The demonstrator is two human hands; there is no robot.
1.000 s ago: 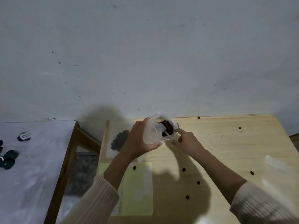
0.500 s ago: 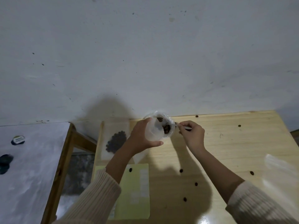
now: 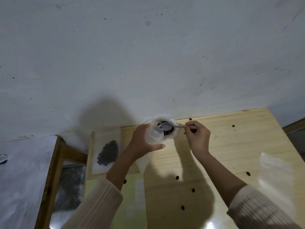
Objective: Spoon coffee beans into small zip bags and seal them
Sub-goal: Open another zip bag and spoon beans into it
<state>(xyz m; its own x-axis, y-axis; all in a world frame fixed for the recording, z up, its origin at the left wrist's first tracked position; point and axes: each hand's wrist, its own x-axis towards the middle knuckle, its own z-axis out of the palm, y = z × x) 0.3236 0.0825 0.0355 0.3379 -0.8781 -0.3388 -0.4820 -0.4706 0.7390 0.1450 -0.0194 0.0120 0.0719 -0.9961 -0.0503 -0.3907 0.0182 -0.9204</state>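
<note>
My left hand (image 3: pixel 143 140) grips a clear plastic container (image 3: pixel 154 135) of coffee beans (image 3: pixel 168 132), tilted and held above the wooden table (image 3: pixel 222 146) near the wall. My right hand (image 3: pixel 198 137) pinches the handle of a metal spoon (image 3: pixel 165 126), whose bowl lies over the beans at the container's mouth. A small zip bag (image 3: pixel 107 152) holding dark beans lies flat at the table's left edge. A clear plastic bag (image 3: pixel 275 164) lies at the right.
Loose beans (image 3: pixel 193 190) are scattered over the table. A pale green sheet (image 3: pixel 132 204) lies under my left forearm. A grey side table (image 3: pixel 21 179) stands to the left with a gap between. A white wall is close behind.
My right hand drew back to the right, and the spoon's bowl now shows over the beans. The view has shifted and both hands sit a little higher.
</note>
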